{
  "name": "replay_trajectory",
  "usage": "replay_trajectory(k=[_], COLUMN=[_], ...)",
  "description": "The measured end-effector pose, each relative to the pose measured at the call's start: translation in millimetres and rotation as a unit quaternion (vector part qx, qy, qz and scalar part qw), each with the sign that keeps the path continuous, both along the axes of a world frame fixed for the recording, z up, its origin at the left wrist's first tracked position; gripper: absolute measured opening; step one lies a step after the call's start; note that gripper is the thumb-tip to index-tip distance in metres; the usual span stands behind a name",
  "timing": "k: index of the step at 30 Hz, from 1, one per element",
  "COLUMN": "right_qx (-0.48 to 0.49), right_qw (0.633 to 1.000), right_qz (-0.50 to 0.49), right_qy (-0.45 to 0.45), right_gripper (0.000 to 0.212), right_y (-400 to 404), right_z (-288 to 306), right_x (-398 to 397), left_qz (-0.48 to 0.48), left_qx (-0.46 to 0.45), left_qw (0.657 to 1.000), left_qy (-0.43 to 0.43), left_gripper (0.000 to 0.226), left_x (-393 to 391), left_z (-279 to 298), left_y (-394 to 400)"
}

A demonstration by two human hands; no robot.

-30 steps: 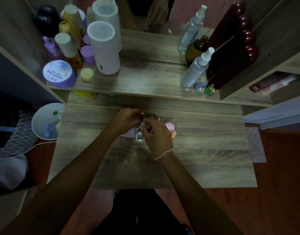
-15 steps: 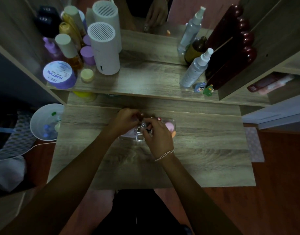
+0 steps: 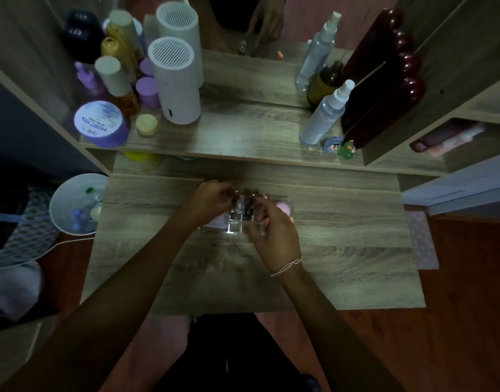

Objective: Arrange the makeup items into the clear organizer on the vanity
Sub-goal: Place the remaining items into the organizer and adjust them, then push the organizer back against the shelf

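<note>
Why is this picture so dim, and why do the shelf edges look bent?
Head view: the light is low, brightest on the shelf; both hands are dark and slightly soft over the clear organizer, whose small contents blur together. The wide-angle lens curves the straight edges, and the mirror repeats a hand.

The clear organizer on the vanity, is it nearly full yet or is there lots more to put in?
Partly filled. The clear organizer already holds a pink sponge at its right end and something pale lilac at its left. Both hands are working over the middle: the left hand pinches a small dark item, and the right hand curls over the compartments. No loose makeup shows on the desk.
</note>
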State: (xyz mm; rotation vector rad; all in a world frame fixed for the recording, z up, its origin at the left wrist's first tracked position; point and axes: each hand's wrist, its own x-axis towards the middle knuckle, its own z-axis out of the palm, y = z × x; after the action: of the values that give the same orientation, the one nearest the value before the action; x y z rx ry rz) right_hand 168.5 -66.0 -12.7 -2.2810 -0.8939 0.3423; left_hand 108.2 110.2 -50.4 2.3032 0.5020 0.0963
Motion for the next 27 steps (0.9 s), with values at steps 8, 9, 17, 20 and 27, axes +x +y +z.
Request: replay_trajectory(k=[8, 9, 17, 20, 27], right_qx=[0.063, 0.025, -0.224, -0.236, -0.258], right_qw=[0.982, 0.984, 0.962, 0.962, 0.961], right_qz=[-0.147, -0.137, 0.012, 0.002, 0.004], right_qy=[-0.098, -0.116, -0.157, -0.133, -0.098], right_gripper=[0.047, 0.050, 0.072, 0.076, 0.080], right_y=[-55.0, -62.8, -85.9, -80.6, -74.9], right_z=[-28.1, -39.1, -85.6, -86.0, -92.2], right_x=[1.4, -1.2, -23.6, -22.5, -14.4], left_qz=[0.239, 0.255, 0.092, 0.095, 0.101], left_qx=[-0.040, -0.006, 0.161, 0.169, 0.157], left_qw=[0.969, 0.966, 0.979, 0.975, 0.972], left_qy=[-0.049, -0.049, 0.084, 0.112, 0.141], left_gripper=[0.072, 0.075, 0.079, 0.082, 0.077], left_x=[-58.0, -70.3, -122.3, -121.2, -114.0], left_z=[-2.7, -8.8, -69.0, -76.0, -81.5], left_y=[-16.0, -26.5, -104.0, -104.1, -96.8])
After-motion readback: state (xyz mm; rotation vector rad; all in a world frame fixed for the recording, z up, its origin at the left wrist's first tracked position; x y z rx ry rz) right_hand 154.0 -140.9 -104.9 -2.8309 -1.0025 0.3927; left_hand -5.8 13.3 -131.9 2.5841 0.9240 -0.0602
